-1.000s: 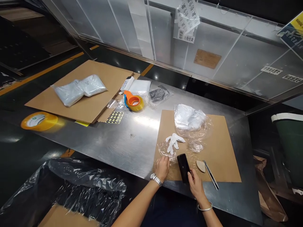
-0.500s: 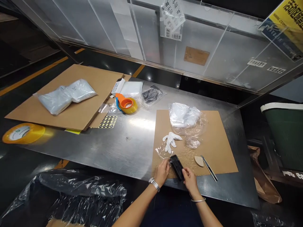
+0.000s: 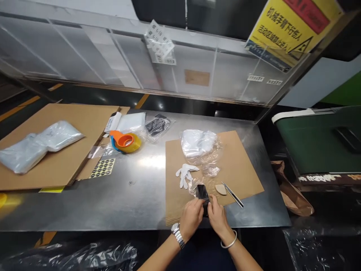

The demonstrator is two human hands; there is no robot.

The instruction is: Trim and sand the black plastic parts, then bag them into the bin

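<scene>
My left hand (image 3: 192,219), with a metal-banded watch at its wrist, is closed on the left side of a black rectangular device (image 3: 202,192) with a glossy face. My right hand (image 3: 217,218), a bangle on its wrist, grips the same device from the right. Its lower part is mostly hidden by my fingers. Beneath lies a cardboard sheet (image 3: 239,165). Just beyond the device are crumpled clear film (image 3: 194,186) and a white glove (image 3: 186,174). To the right are a tan wedge-shaped piece (image 3: 220,189) and a utility knife (image 3: 233,195).
Clear plastic bags (image 3: 197,143) lie farther back on the cardboard. Leftward on the metal table (image 3: 138,203) are a tape dispenser (image 3: 125,141), a sticker sheet (image 3: 103,168) and stacked cardboard (image 3: 87,116) bearing a plastic-wrapped bundle (image 3: 60,135). A green conveyor belt (image 3: 313,139) stands at right.
The view has swung to the right, showing more of the green belt. My left hand has moved from the device's far end down to its near part, beside my right hand.
</scene>
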